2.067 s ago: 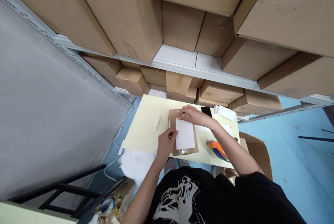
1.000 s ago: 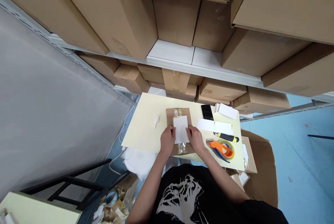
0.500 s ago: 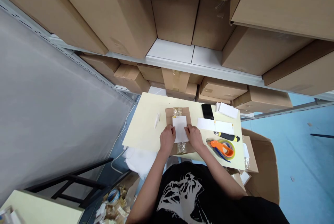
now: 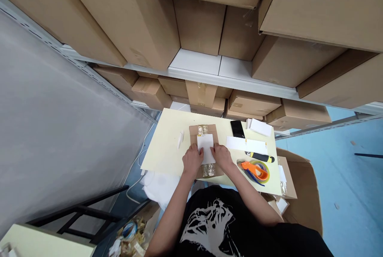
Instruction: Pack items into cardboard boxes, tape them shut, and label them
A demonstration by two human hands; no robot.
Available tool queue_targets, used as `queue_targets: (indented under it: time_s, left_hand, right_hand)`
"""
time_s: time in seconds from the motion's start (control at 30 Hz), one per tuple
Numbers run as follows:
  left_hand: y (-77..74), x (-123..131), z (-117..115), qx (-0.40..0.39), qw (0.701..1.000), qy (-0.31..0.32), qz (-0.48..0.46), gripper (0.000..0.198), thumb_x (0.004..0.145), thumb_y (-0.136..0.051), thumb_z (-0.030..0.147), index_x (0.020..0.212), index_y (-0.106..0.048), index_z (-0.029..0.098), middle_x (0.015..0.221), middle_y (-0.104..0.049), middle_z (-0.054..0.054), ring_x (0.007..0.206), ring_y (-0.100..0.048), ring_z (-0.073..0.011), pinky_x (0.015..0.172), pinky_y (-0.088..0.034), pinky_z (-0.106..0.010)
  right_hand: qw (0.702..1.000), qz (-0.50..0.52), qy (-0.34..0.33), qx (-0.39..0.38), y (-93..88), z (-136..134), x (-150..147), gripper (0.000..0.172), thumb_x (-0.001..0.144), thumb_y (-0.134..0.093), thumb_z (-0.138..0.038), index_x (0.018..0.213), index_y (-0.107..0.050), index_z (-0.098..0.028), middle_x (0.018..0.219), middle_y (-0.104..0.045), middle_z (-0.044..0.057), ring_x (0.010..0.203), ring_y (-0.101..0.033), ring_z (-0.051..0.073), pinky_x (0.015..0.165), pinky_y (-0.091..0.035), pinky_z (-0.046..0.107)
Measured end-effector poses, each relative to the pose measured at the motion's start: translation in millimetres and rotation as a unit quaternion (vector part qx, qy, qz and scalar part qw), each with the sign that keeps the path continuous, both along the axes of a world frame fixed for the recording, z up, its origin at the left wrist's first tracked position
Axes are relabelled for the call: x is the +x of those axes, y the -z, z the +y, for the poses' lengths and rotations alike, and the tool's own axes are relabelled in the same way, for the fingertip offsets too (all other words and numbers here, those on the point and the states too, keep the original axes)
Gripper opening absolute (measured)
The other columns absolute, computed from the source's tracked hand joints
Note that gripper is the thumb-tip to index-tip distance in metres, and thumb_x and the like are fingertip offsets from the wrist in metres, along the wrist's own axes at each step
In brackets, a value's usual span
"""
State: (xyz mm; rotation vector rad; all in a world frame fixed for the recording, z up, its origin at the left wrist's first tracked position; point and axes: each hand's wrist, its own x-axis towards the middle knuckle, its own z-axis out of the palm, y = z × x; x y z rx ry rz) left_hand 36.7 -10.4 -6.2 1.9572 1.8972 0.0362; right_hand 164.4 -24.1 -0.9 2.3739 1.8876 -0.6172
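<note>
A flat brown cardboard package (image 4: 194,131) lies on the pale yellow table (image 4: 166,139), with shiny clear tape running down its middle. On top of it rests a white label (image 4: 205,142) with a small yellow mark at its upper left corner. My left hand (image 4: 192,159) is closed at the package's left side, its thumb on the label's left edge. At the opposite side my right hand (image 4: 222,156) is closed likewise, its thumb on the label's right edge. The fingertips under both hands are partly hidden.
To the right lie a black phone (image 4: 237,128), a stack of white labels (image 4: 261,127), a label strip (image 4: 236,143), a black-and-yellow utility knife (image 4: 261,157) and an orange tape dispenser (image 4: 254,170). Shelves of cardboard boxes (image 4: 200,93) rise behind. An open carton (image 4: 305,193) stands at right.
Both thumbs have shifted from the label's side edges slightly inward onto its face. The package and label stay in about the same place; the camera view has tilted slightly.
</note>
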Motion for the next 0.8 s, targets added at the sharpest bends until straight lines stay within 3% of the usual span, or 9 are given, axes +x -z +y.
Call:
queue_targets:
  time_s: [0.17,0.27,0.37,0.47,0.6,0.8]
  left_hand:
    - [-7.9,2,-10,0.031,0.998,0.003,0.045,0.047,0.083,-0.047,0.048,0.106,-0.053,0.007,0.099,-0.061,-0.019,0.097,-0.057,-0.0308,0.070,-0.047,-0.037]
    - [-7.3,-2,-12,0.099,0.994,0.024,0.049,0.063,0.082,-0.048,0.046,0.127,-0.043,0.001,0.124,-0.051,-0.025,0.116,-0.047,-0.0362,0.090,-0.042,-0.047]
    - [3.8,-6,-6,0.161,0.975,0.153,0.009,0.060,0.088,-0.037,0.031,0.143,-0.026,0.008,0.148,-0.031,-0.016,0.138,-0.022,-0.0301,0.109,-0.024,-0.046]
    - [20.8,-9,2,0.157,0.954,0.255,-0.007,0.059,0.088,-0.030,0.018,0.146,-0.020,0.014,0.152,-0.025,-0.006,0.142,-0.012,-0.0209,0.114,-0.016,-0.042]
    - [35.0,-13,5,0.141,0.958,0.250,0.012,0.062,0.087,-0.032,0.020,0.147,-0.016,0.015,0.152,-0.023,-0.006,0.142,-0.012,-0.0210,0.115,-0.010,-0.046]
    - [37.5,-19,1,0.136,0.960,0.243,0.014,0.061,0.089,-0.032,0.025,0.147,-0.016,0.016,0.152,-0.021,-0.006,0.142,-0.011,-0.0214,0.115,-0.007,-0.049]
  right_hand:
    - [1.000,-0.013,-0.005,-0.003,-11.6,-5,-2,0.024,0.087,-0.054,-0.032,0.091,-0.062,-0.009,0.079,-0.068,0.019,0.082,-0.065,0.028,0.065,-0.050,0.033]
    - [0.996,0.018,-0.042,0.074,-16.7,-5,-5,0.025,0.089,-0.050,-0.027,0.100,-0.062,-0.008,0.090,-0.067,0.019,0.096,-0.060,0.029,0.079,-0.049,0.039]
    - [0.976,0.090,-0.101,0.172,-6.3,1,-12,0.040,0.094,-0.034,-0.025,0.127,-0.050,-0.008,0.125,-0.056,0.019,0.122,-0.045,0.027,0.101,-0.038,0.043]
    - [0.968,0.120,-0.132,0.177,16.1,6,-20,0.056,0.096,-0.028,-0.037,0.142,-0.030,-0.005,0.147,-0.033,0.018,0.139,-0.022,0.025,0.111,-0.023,0.046]
    - [0.971,0.102,-0.152,0.155,38.0,6,-26,0.064,0.095,-0.026,-0.043,0.145,-0.019,-0.004,0.152,-0.019,0.016,0.142,-0.008,0.023,0.114,-0.013,0.046]
    - [0.974,0.085,-0.156,0.141,39.6,6,-29,0.065,0.095,-0.027,-0.044,0.146,-0.018,-0.005,0.152,-0.017,0.014,0.142,-0.008,0.021,0.115,-0.011,0.043]
